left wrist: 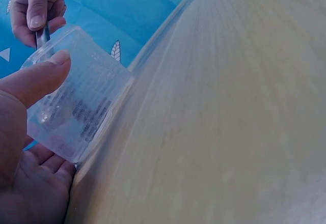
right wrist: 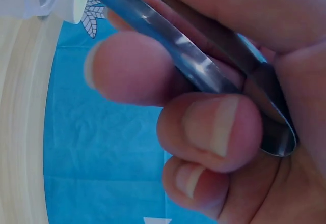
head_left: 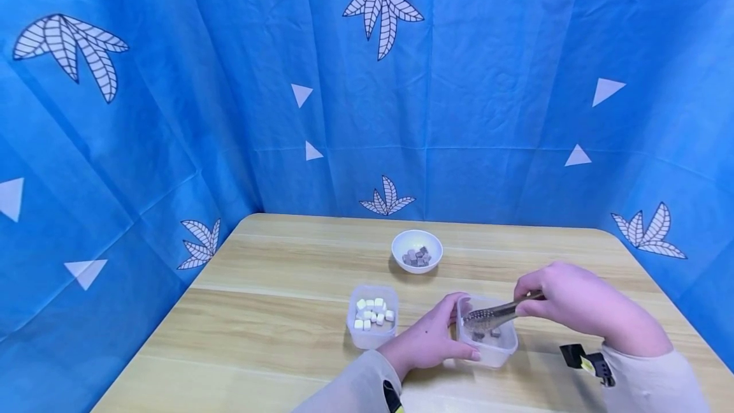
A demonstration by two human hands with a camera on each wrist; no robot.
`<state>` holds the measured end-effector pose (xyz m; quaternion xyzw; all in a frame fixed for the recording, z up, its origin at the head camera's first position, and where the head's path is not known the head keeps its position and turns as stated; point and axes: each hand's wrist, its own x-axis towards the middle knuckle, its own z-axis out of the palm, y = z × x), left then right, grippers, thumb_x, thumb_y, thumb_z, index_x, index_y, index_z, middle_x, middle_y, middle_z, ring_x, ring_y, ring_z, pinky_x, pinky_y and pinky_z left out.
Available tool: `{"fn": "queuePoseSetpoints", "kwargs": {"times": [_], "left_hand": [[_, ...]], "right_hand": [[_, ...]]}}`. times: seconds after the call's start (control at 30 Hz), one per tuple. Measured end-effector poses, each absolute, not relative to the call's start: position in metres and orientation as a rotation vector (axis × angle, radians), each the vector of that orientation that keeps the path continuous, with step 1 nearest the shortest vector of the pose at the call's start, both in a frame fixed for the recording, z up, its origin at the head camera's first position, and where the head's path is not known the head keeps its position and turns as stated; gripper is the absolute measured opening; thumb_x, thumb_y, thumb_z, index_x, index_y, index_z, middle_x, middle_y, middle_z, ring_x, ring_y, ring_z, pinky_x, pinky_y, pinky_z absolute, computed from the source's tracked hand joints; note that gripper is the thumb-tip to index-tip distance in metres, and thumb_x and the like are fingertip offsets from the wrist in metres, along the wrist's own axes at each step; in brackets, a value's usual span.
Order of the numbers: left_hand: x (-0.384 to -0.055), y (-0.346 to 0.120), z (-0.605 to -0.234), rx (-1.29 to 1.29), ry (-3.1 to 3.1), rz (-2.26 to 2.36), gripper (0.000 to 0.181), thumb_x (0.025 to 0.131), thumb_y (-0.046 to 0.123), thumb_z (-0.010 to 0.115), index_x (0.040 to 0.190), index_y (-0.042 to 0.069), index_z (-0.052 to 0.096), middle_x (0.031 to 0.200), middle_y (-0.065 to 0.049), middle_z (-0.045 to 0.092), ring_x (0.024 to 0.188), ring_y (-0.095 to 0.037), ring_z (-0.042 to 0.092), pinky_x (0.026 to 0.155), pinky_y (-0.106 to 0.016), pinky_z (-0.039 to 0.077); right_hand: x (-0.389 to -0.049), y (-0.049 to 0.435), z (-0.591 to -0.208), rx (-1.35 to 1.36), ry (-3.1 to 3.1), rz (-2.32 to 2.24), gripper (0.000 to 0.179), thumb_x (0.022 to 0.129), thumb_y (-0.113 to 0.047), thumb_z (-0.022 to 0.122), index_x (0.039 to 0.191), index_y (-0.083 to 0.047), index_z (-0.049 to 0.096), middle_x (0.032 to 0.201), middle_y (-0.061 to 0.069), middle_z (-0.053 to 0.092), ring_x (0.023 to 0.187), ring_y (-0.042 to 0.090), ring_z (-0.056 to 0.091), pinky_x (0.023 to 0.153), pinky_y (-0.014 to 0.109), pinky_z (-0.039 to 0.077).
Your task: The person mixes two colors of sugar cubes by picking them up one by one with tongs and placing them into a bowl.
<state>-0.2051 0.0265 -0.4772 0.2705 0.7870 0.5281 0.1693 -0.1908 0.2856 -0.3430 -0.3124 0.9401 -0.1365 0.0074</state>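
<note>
My left hand grips a clear plastic container by its left side, thumb at the front wall. In the left wrist view the thumb lies over the near wall of that container, fingers beneath it. My right hand holds metal tongs, whose perforated tips reach down inside the container. A few dark brownish cubes lie in there, partly hidden by the tongs. Curled fingers wrap round the bent end of the tongs in the right wrist view.
Left of my left hand stands another clear container with several whitish cubes. Farther back is a white bowl holding several grey-brown cubes. A patterned blue cloth hangs behind the wooden table.
</note>
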Motion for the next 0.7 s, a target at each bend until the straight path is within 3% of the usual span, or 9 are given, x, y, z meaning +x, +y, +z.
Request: {"fn": "queuePoseSetpoints", "kwargs": {"times": [0.23, 0.37, 0.53, 0.7], "left_hand": [[-0.206, 0.026, -0.478, 0.816, 2.227, 1.518, 0.091, 0.076, 0.030, 0.090, 0.149, 0.028, 0.036, 0.140, 0.017, 0.051, 0.132, -0.006, 0.047, 0.118, -0.038, 0.029], [-0.206, 0.027, -0.478, 0.819, 2.229, 1.514, 0.092, 0.076, 0.030, 0.090, 0.150, 0.029, 0.035, 0.141, 0.016, 0.051, 0.133, -0.006, 0.046, 0.118, -0.038, 0.029], [-0.205, 0.027, -0.479, 0.775, 2.259, 1.489, 0.101, 0.076, 0.035, 0.089, 0.156, 0.023, 0.030, 0.147, 0.010, 0.048, 0.134, -0.008, 0.045, 0.118, -0.037, 0.028], [-0.205, 0.027, -0.479, 0.763, 2.243, 1.509, 0.096, 0.077, 0.031, 0.089, 0.154, 0.023, 0.033, 0.145, 0.010, 0.050, 0.133, -0.008, 0.046, 0.117, -0.034, 0.029]], "right_hand": [[-0.189, 0.292, -0.340, -0.997, 2.981, -0.426, 0.003, 0.092, -0.038, 0.074, 0.092, -0.034, 0.072, 0.085, -0.027, 0.063, 0.070, -0.004, 0.052, 0.061, 0.029, 0.049], [-0.185, 0.298, -0.335, -1.015, 3.029, -0.483, 0.004, 0.093, -0.036, 0.073, 0.095, -0.033, 0.071, 0.080, -0.027, 0.060, 0.067, -0.005, 0.050, 0.058, 0.027, 0.047], [-0.184, 0.302, -0.332, -0.979, 3.107, -0.600, 0.007, 0.094, -0.028, 0.074, 0.098, -0.031, 0.070, 0.072, -0.027, 0.054, 0.062, -0.004, 0.048, 0.055, 0.024, 0.043], [-0.189, 0.300, -0.336, -1.015, 3.234, -0.682, 0.013, 0.092, -0.019, 0.075, 0.103, -0.026, 0.071, 0.076, -0.027, 0.058, 0.062, -0.004, 0.049, 0.054, 0.025, 0.045]]}}
